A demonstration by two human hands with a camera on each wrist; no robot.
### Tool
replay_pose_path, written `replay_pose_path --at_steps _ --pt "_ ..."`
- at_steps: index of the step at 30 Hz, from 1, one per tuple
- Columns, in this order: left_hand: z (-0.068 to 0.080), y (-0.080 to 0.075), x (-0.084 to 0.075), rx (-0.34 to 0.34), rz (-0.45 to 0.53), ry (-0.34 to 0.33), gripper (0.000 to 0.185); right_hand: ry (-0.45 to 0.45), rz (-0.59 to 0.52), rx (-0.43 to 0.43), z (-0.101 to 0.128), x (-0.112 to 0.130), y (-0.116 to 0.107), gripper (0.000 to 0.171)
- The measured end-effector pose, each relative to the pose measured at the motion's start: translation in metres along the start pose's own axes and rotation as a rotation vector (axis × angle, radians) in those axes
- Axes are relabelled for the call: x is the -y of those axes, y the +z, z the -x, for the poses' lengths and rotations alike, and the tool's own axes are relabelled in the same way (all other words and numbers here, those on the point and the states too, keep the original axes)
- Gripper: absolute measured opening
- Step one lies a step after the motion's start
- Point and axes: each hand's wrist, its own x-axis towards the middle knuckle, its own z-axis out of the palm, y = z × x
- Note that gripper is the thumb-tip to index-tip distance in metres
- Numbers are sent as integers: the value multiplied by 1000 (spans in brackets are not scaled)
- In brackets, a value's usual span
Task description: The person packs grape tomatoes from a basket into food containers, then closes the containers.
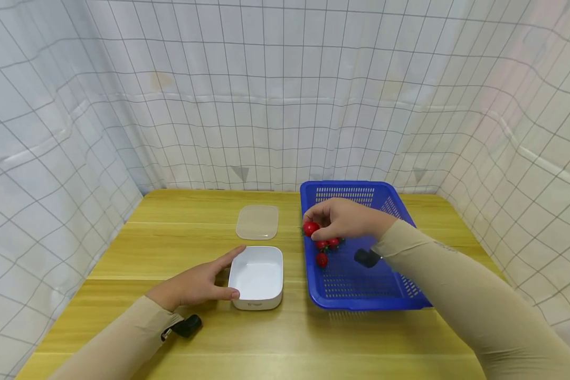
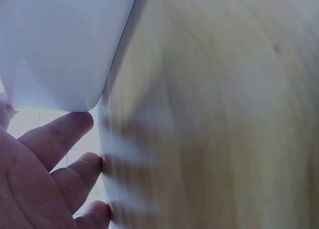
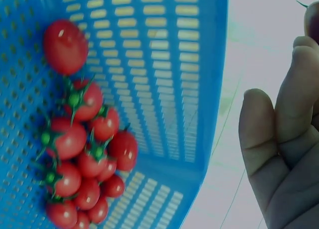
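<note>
Pinching a cherry tomato (image 1: 310, 228) between thumb and fingertips, the right hand (image 1: 347, 218) hangs over the left side of the blue basket (image 1: 361, 287), with a few more tomatoes (image 1: 326, 244) lying on the basket floor just below it; from the head view the white container (image 1: 258, 276) sits well to the left on the wooden table (image 1: 171, 232), its clear lid (image 1: 258, 222) lying apart behind it, and the left hand (image 1: 197, 285) lies flat and relaxed, thumb and forefinger against the container's near-left corner. From the left wrist, the fingers (image 2: 57, 139) show straight, resting by the rounded corner of the container (image 2: 60, 45) (a light steadying touch, I'd judge, which is all it needs). From the right wrist, the cluster of tomatoes (image 3: 84, 149) crowds one corner of the basket (image 3: 164, 64), and the curled fingers (image 3: 284, 139) fill the right edge, the held tomato barely peeking in at the top corner. To do this well, I'd say keep the pinch soft, since the skin looks tender, lift it clear of the basket wall, and keep the container from sliding.
</note>
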Motion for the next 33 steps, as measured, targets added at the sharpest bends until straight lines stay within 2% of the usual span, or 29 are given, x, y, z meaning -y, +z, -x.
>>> replay_pose_path --at_steps 14,33 --pt "0 0 0 -5 -22 -5 108 -64 117 22 -23 30 19 23" --pt "-1 -1 1 9 5 0 107 -93 119 96 -41 49 35 19"
